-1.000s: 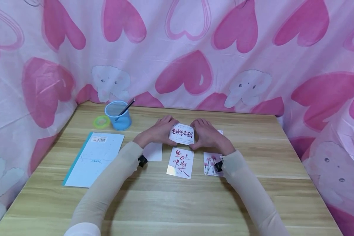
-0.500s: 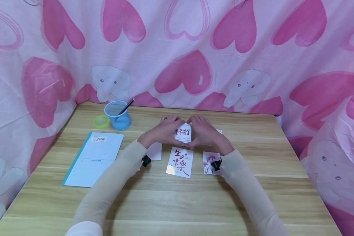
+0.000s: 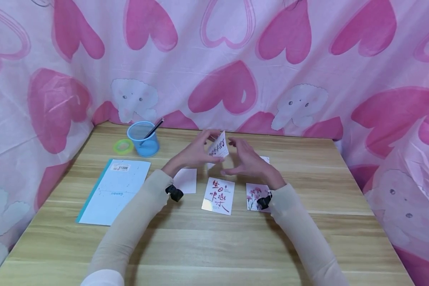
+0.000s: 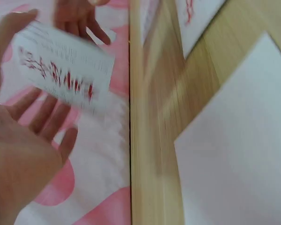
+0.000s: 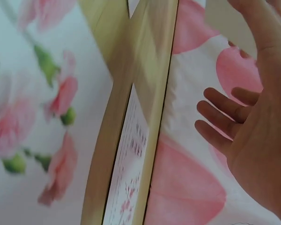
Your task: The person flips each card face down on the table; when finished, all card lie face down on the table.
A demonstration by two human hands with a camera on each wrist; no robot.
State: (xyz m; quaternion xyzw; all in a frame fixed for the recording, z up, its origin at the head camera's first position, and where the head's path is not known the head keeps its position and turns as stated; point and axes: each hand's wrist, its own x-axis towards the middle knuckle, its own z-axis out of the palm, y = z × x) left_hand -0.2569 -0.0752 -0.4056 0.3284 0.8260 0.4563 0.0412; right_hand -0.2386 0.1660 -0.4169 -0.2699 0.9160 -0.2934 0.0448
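Observation:
My left hand (image 3: 196, 151) pinches a small white greeting card (image 3: 219, 146) with dark red Chinese characters by its edge, raised over the table and tilted up. In the left wrist view the card (image 4: 65, 68) lies between the thumb and fingers (image 4: 42, 115), blurred. My right hand (image 3: 248, 161) is beside it with fingers spread and apart from the card; the right wrist view shows its fingers (image 5: 220, 115) relaxed. Below the hands lies a card with red characters (image 3: 219, 196). A blank white card (image 3: 186, 181) and a pink flower card (image 3: 254, 195) flank it, each near a wrist.
A further card (image 3: 265, 159) shows partly behind the right hand. At the left are a light blue notebook (image 3: 114, 194), a roll of green tape (image 3: 123, 146) and a blue mesh pen cup (image 3: 144, 145) with a pen (image 3: 154, 128). A pink heart-patterned curtain (image 3: 221, 91) surrounds the table.
The card was between both hands, facing up. Now the right hand has let go and moved slightly away, while the left hand holds the card turned and tilted upright.

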